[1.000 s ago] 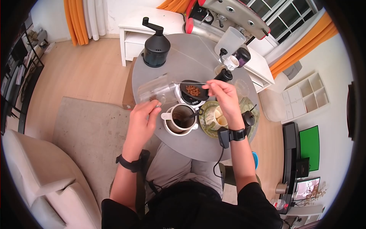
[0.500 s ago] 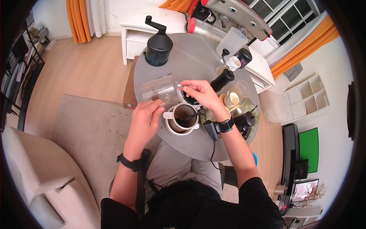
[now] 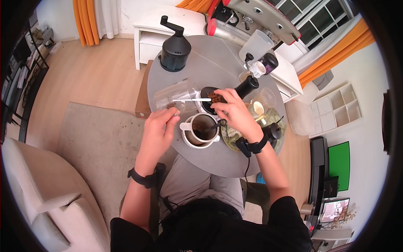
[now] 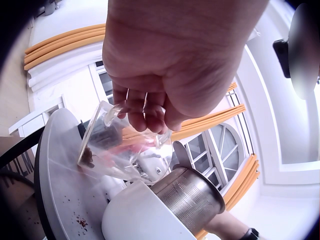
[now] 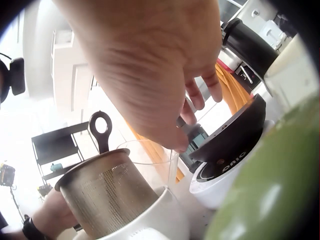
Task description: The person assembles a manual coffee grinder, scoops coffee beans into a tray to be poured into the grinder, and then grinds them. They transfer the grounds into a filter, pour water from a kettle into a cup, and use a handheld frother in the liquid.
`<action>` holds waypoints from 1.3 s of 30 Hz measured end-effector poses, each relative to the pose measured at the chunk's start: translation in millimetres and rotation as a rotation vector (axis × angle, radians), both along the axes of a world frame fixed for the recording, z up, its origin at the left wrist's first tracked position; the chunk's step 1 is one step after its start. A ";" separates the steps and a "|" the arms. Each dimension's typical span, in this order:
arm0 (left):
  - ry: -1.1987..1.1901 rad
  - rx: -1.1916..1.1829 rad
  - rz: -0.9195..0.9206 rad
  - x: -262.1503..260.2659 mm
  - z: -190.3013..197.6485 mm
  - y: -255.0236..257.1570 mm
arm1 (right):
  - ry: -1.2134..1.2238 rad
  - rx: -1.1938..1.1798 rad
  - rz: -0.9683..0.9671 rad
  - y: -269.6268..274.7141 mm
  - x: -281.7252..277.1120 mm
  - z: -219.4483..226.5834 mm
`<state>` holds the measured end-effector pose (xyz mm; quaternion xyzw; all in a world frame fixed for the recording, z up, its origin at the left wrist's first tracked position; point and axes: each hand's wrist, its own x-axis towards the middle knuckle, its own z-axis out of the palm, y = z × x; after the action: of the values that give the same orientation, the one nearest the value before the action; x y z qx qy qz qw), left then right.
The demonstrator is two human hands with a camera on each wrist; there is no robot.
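Note:
My left hand (image 3: 157, 130) pinches the handle of a clear glass pitcher (image 3: 172, 94), whose mouth leans toward the right. Brown bits (image 4: 87, 157) lie at its bottom in the left wrist view. A thin white stick (image 3: 193, 100) crosses the pitcher's mouth and ends near my right fingertips. My right hand (image 3: 239, 117) has thumb and fingers apart at a black dish (image 5: 235, 125) with coffee beans (image 3: 215, 97). Under that dish is a white scale (image 5: 210, 195). Nearest me, a metal mesh filter (image 5: 107, 195) with a black handle sits in a white mug (image 3: 197, 145).
A black hand-crank grinder (image 3: 174, 54) stands at the table's far left. Toward the right are a black cylinder (image 3: 247, 87), a patterned green saucer (image 3: 226, 136) and a small black grinder (image 3: 273, 131). An espresso machine (image 3: 260, 17) stands behind the table.
The right hand, which pinched the thin stick, has moved left to the pitcher's mouth, then back right to the bean dish with fingers apart. The left hand stays on the pitcher handle.

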<state>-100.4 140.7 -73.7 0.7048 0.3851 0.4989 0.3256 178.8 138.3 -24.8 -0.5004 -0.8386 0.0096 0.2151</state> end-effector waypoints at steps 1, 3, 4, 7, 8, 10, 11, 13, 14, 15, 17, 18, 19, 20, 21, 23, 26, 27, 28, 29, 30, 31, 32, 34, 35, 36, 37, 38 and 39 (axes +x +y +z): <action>0.005 -0.004 0.002 0.1 0.2 -0.2 | -0.105 -0.014 0.011 -1.0 -0.6 1.5; -0.001 0.003 0.010 1.2 -1.3 -0.2 | -0.315 -0.042 0.032 -2.1 -1.4 3.1; -0.008 0.009 0.020 1.5 -1.5 -0.2 | -0.314 -0.041 0.032 -2.3 -1.1 0.9; -0.010 -0.020 0.016 0.6 -0.7 -0.4 | -0.426 -0.017 0.044 -2.7 -0.9 -6.6; -0.010 -0.020 0.018 0.4 -1.0 -0.3 | -0.451 -0.014 0.038 -3.1 -1.5 -7.1; -0.015 -0.011 0.017 0.4 -1.8 0.1 | -0.476 -0.013 0.031 -4.1 -3.1 -7.8; -0.014 -0.012 0.017 0.4 -2.2 0.4 | -0.489 -0.007 0.028 -4.6 -4.4 -7.7; -0.016 -0.015 0.008 0.1 -2.7 0.8 | -0.501 -0.001 0.026 -4.9 -5.3 -8.1; -0.016 -0.015 0.008 0.0 -2.5 0.7 | -0.506 -0.005 0.024 -4.9 -5.3 -8.2; -0.017 -0.016 0.010 0.0 -2.1 0.5 | -0.512 -0.009 0.023 -4.7 -5.2 -8.2; -0.018 -0.016 0.014 -0.1 -2.0 0.6 | -0.493 -0.022 0.027 -5.3 -1.8 -9.5; -0.019 -0.009 0.011 0.1 -2.1 0.8 | -0.473 -0.034 0.030 -6.2 0.1 -9.9; -0.019 -0.003 0.008 0.1 -2.1 0.9 | -0.473 -0.034 0.030 -7.5 0.9 -9.8; -0.019 -0.003 0.007 0.2 -2.5 1.1 | -0.469 -0.032 0.028 -9.1 1.7 -9.7; -0.020 0.006 0.011 0.4 -3.3 1.3 | -0.466 -0.031 0.026 -10.4 2.5 -9.6; -0.021 0.015 0.013 1.2 -2.9 1.0 | -0.472 -0.028 0.025 -12.5 4.6 -9.4; -0.021 -0.009 0.012 1.8 -1.0 0.0 | -0.451 -0.034 0.019 -15.3 4.5 -7.8; -0.021 -0.005 0.013 2.0 -1.4 0.0 | -0.424 -0.043 0.014 -15.7 4.3 -7.0; -0.022 0.000 0.013 2.2 -1.6 0.1 | -0.424 -0.042 0.013 -15.7 4.7 -7.0; -0.022 0.001 0.012 2.3 -1.4 0.0 | -0.440 -0.033 0.002 -15.8 5.1 -7.3; -0.016 0.004 0.014 2.3 -1.3 -0.2 | -0.455 -0.025 -0.009 -15.9 5.6 -7.8; -0.011 0.006 0.016 2.3 -1.2 -0.3 | -0.455 -0.025 -0.009 -15.9 6.5 -8.7; -0.011 0.006 0.016 2.2 -1.2 -0.3 | -0.475 -0.020 -0.008 -15.8 8.0 -9.9; -0.016 0.002 0.013 2.2 -1.1 -0.4 | -0.495 -0.014 -0.005 -15.7 10.8 -11.7; -0.016 0.003 0.013 2.0 -0.8 -0.4 | -0.467 -0.014 0.001 -15.6 12.2 -12.2; -0.014 -0.003 0.010 1.9 -0.2 -0.4 | -0.440 -0.014 0.007 -15.6 12.2 -11.7; -0.011 -0.007 0.006 1.7 0.3 -0.4 | -0.440 -0.014 0.007 -15.7 11.8 -10.3; -0.011 -0.007 0.006 1.7 0.6 -0.4 | -0.417 -0.014 0.011 -15.8 10.8 -7.9; -0.008 -0.009 0.008 2.0 0.7 -0.6 | -0.394 -0.014 0.014 -15.6 10.2 -6.4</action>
<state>-98.4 140.0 -73.0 0.6997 0.3889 0.5015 0.3282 188.9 122.7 -31.2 -0.4882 -0.8679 -0.0811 0.0433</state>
